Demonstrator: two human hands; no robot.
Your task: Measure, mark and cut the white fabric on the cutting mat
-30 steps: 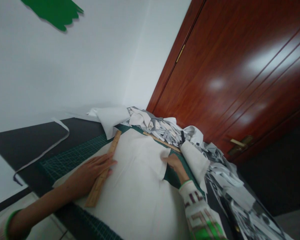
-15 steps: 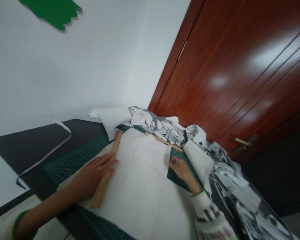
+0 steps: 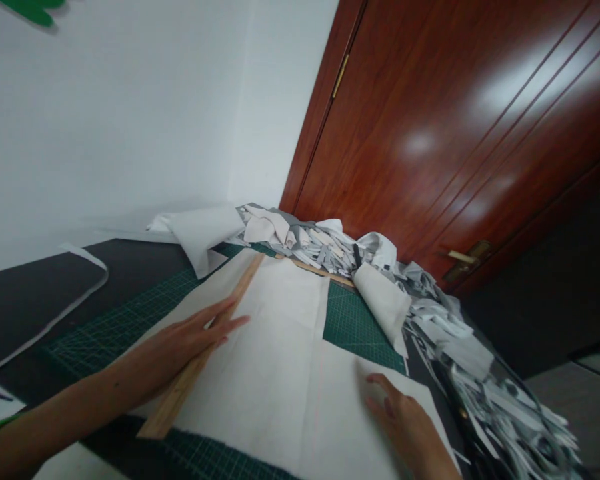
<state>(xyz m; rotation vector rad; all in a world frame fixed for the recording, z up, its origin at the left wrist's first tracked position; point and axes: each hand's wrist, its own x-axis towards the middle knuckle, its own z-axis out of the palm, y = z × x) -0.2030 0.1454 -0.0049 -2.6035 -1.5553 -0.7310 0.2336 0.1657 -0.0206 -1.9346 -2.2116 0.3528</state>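
Note:
A white sheet of fabric point(image 3: 275, 347) lies flat on a green cutting mat point(image 3: 355, 323). Along the sheet's left side runs a long wooden ruler point(image 3: 205, 350). My left hand point(image 3: 187, 340) presses flat on the ruler, fingers stretched out toward the sheet. My right hand point(image 3: 405, 417) rests on the sheet's near right part with fingers spread, holding nothing. A rectangular notch in the sheet shows bare mat just beyond my right hand.
A heap of white and grey fabric scraps point(image 3: 330, 250) lines the mat's far and right edges, with a rolled white piece point(image 3: 383, 300). A second wooden ruler point(image 3: 320, 270) lies at the heap's edge. A dark wooden door point(image 3: 455, 133) stands behind; a black table surface point(image 3: 55, 287) extends left.
My right hand has drawn back from the notch's far corner toward me along the sheet's right side. The left hand stays on the ruler. The view shifted right.

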